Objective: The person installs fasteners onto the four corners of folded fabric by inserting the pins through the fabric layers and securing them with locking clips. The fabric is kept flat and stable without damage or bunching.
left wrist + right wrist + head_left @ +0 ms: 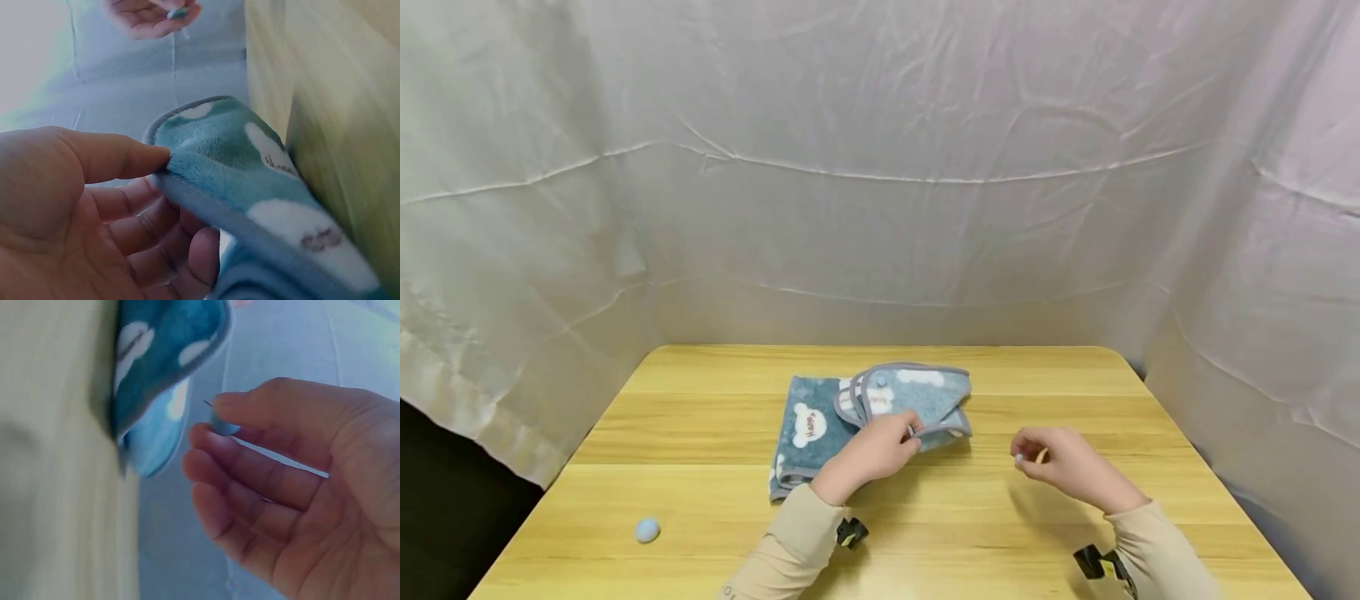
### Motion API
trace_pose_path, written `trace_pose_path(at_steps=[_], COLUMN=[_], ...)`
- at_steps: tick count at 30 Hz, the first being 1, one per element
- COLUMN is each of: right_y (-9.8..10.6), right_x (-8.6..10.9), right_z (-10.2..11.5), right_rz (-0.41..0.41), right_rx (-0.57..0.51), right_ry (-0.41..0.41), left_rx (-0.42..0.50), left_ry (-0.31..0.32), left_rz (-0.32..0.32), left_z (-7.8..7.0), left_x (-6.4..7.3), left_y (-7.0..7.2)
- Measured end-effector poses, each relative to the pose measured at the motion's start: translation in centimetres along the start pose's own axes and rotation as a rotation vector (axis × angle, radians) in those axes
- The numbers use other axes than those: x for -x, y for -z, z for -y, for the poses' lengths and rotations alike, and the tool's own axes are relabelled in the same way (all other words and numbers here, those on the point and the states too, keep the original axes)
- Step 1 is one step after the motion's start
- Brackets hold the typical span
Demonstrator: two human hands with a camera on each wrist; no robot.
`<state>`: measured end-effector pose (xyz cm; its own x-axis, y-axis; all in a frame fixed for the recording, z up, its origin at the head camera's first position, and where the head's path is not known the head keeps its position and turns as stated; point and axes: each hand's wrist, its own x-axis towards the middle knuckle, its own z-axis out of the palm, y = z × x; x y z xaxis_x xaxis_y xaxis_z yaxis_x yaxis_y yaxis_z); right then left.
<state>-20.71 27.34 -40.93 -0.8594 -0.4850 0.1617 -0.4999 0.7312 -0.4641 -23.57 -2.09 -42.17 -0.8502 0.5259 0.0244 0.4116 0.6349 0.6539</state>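
A folded teal fleece blanket with white bear patches and grey edging lies on the table, one corner folded over on top. My left hand pinches the edge of that corner between thumb and fingers, raising it, as the left wrist view shows with the blanket. To the right, off the blanket, my right hand holds a small blue round-headed pin between thumb and forefinger, its thin metal point showing. A small blue round piece sits on the upper left of the folded-over corner.
Another blue round piece lies on the wooden table at the front left. Pale grey curtains hang behind the table and on both sides. Each wrist carries a black camera mount.
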Motion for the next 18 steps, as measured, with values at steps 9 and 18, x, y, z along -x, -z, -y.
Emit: trace_pose_path(at_steps=[9, 18], right_y=[-1.1, -3.4], right_x=[-3.9, -7.0], right_z=[3.0, 4.2], right_rz=[-0.116, -0.13], right_rx=[0.022, -0.059], right_ry=[0.083, 0.144], left_rx=[0.055, 0.115], left_ry=[0.005, 0.022], left_rz=[-0.063, -0.064], left_z=[1.0, 1.9], left_x=[0.1, -0.2], left_y=[1.6, 2.2])
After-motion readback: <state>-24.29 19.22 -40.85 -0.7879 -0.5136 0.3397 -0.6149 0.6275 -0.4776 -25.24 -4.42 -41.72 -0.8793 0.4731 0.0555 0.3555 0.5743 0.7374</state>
